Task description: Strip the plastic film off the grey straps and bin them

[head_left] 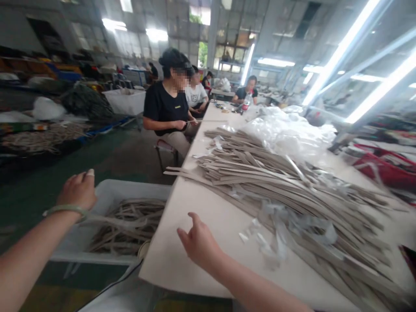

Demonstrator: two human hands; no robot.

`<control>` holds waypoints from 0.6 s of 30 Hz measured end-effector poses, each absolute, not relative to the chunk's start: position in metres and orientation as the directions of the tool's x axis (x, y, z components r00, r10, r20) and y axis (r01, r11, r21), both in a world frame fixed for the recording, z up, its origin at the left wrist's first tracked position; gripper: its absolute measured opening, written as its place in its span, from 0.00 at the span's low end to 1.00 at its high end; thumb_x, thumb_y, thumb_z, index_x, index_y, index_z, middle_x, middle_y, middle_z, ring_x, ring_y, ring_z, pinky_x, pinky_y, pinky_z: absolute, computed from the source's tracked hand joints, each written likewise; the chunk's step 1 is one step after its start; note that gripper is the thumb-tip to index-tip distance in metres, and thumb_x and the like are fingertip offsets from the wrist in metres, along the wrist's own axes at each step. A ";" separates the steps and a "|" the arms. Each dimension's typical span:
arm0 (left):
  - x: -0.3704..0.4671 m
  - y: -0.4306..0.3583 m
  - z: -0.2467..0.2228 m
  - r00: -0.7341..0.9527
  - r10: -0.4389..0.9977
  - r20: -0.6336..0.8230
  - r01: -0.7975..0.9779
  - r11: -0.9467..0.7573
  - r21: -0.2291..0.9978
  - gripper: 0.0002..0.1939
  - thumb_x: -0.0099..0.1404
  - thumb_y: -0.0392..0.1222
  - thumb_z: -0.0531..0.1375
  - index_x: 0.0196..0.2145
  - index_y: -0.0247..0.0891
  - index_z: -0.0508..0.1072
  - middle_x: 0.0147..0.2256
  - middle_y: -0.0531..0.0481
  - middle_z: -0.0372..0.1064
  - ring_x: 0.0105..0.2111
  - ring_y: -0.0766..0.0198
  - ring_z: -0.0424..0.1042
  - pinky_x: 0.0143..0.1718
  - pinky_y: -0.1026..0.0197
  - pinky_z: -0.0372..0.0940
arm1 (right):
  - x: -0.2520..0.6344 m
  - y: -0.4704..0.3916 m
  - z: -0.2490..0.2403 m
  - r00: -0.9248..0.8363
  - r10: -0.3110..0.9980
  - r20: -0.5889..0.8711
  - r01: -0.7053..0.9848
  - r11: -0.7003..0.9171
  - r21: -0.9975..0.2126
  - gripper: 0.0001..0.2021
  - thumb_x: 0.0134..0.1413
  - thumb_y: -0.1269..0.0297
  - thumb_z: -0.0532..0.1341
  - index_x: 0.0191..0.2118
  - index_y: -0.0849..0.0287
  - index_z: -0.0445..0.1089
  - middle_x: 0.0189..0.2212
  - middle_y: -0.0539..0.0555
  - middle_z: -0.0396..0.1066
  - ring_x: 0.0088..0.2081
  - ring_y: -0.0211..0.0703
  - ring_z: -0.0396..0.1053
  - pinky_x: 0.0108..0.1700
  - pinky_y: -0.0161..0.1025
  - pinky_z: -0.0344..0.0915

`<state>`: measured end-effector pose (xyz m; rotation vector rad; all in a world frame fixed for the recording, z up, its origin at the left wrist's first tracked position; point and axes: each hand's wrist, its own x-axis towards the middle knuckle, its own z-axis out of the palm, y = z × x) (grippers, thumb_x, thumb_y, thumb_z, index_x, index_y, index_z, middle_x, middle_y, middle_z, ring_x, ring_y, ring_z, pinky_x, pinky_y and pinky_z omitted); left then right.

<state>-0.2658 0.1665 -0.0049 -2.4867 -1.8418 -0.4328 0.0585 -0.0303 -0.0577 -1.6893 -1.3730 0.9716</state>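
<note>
My left hand (78, 190) is raised above the left end of a white plastic bin (107, 186), its fingers curled closed. What they hold, if anything, is hidden. A pale green bangle circles that wrist. Grey-beige flat strips (130, 216) lie tangled in the bin, and a blurred one runs close to the wrist. Over the near corner of the white table (169, 255) is my right hand (201, 242), thumb and forefinger apart with nothing between them. To its right spreads a large pile of similar strips (247, 173) with clear plastic scraps (279, 221) on top.
A seated co-worker in a black shirt (165, 104) holds a thin strip at the table's left edge. Other people sit farther back. White plastic bags (292, 130) and a bottle (247, 102) stand beyond the pile. A red bag (383, 164) is at the right.
</note>
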 end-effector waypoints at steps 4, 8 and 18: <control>-0.172 0.124 -0.021 0.405 0.887 0.220 0.857 -0.453 0.247 0.24 0.57 0.43 0.53 0.50 0.30 0.64 0.53 0.35 0.63 0.56 0.44 0.61 0.57 0.49 0.54 | 0.147 -0.102 -0.058 0.186 0.980 0.069 0.770 -0.102 -0.630 0.18 0.56 0.66 0.56 0.52 0.61 0.64 0.23 0.51 0.70 0.27 0.44 0.69 0.31 0.37 0.61; -0.053 0.049 -0.028 0.674 0.739 0.020 0.614 -0.574 0.542 0.15 0.60 0.47 0.54 0.41 0.36 0.71 0.44 0.40 0.69 0.47 0.52 0.68 0.53 0.54 0.59 | 0.230 -0.158 -0.068 0.272 0.937 0.219 0.861 -0.135 -0.491 0.10 0.59 0.68 0.52 0.44 0.60 0.68 0.28 0.53 0.72 0.28 0.42 0.69 0.33 0.38 0.64; 0.135 -0.027 -0.069 0.556 0.831 -0.003 0.603 -0.401 0.690 0.07 0.53 0.37 0.62 0.26 0.39 0.65 0.38 0.40 0.65 0.45 0.47 0.63 0.48 0.51 0.55 | 0.317 -0.135 -0.071 0.203 0.808 0.553 0.971 -0.093 -0.220 0.25 0.57 0.64 0.55 0.60 0.60 0.56 0.59 0.64 0.57 0.61 0.55 0.53 0.59 0.57 0.55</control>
